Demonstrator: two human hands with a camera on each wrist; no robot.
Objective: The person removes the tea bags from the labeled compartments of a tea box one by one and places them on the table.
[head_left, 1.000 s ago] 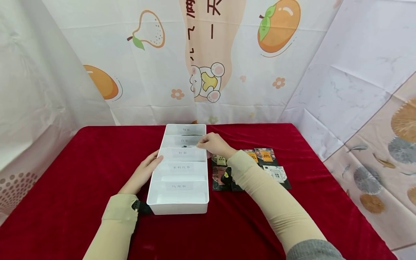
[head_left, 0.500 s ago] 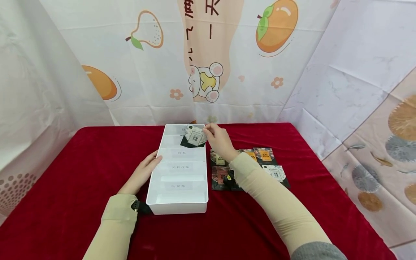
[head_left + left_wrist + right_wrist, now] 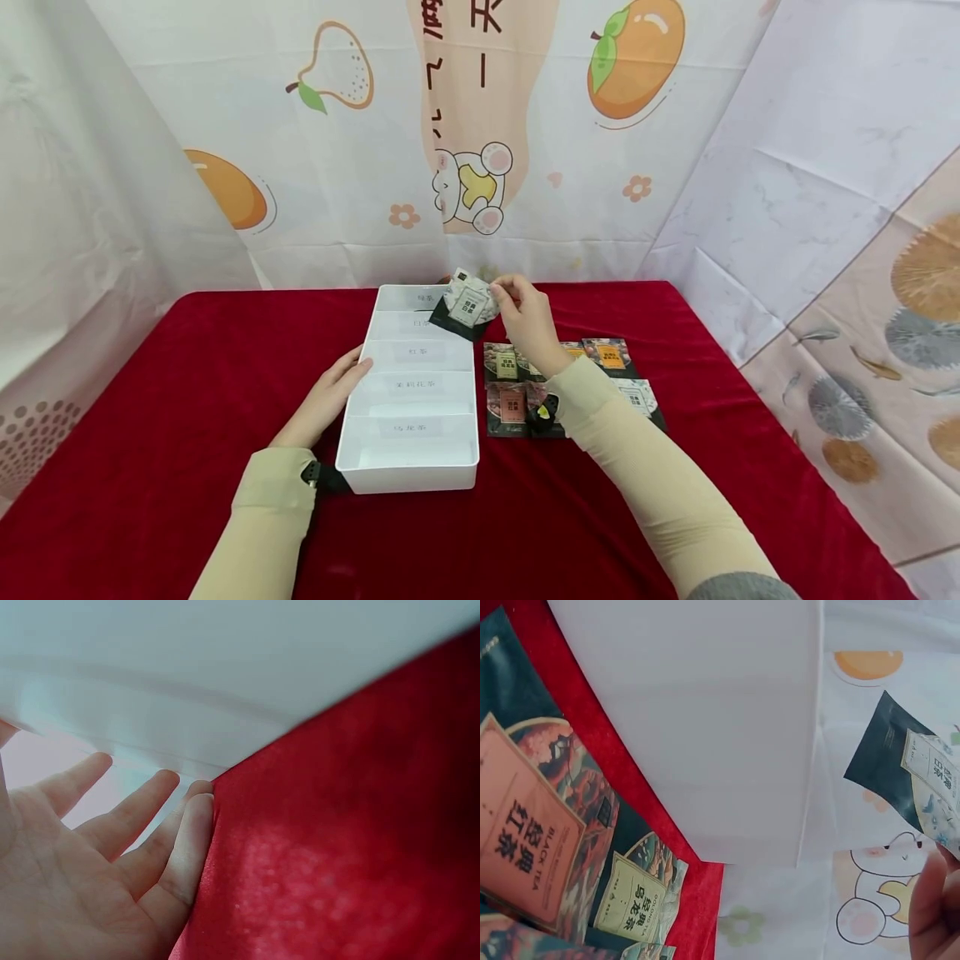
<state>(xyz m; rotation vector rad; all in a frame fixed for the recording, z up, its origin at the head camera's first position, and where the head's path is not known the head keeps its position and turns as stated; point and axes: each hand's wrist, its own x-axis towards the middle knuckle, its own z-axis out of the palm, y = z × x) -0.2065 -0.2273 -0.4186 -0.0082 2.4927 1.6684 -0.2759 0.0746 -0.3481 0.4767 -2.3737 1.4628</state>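
Observation:
A long white divided box (image 3: 407, 481) has labelled compartments, one behind another. My left hand (image 3: 327, 400) rests along its left side; the left wrist view shows nearly straight fingers (image 3: 127, 817) against the box's outer wall (image 3: 172, 705). Over the far right rim, my right hand (image 3: 531, 323) pinches a tea bag packet (image 3: 467, 305) by its edge, tilted, with a pale patterned top and dark bottom. In the right wrist view the same packet (image 3: 907, 769) hangs in front of the backdrop, and only part of the right hand (image 3: 932, 907) shows.
Several tea bag packets lie in two rows right of the box, including a red-labelled black tea (image 3: 512, 408), an orange-labelled one (image 3: 611, 356) and a white one (image 3: 637, 397). My right forearm covers some. Red cloth (image 3: 187, 400) covers the table; a printed curtain (image 3: 337, 183) hangs behind.
The right hand has lifted the tea bag packet up out of the second-farthest compartment and shifted it right, above the rim. The left hand has stayed on the box.

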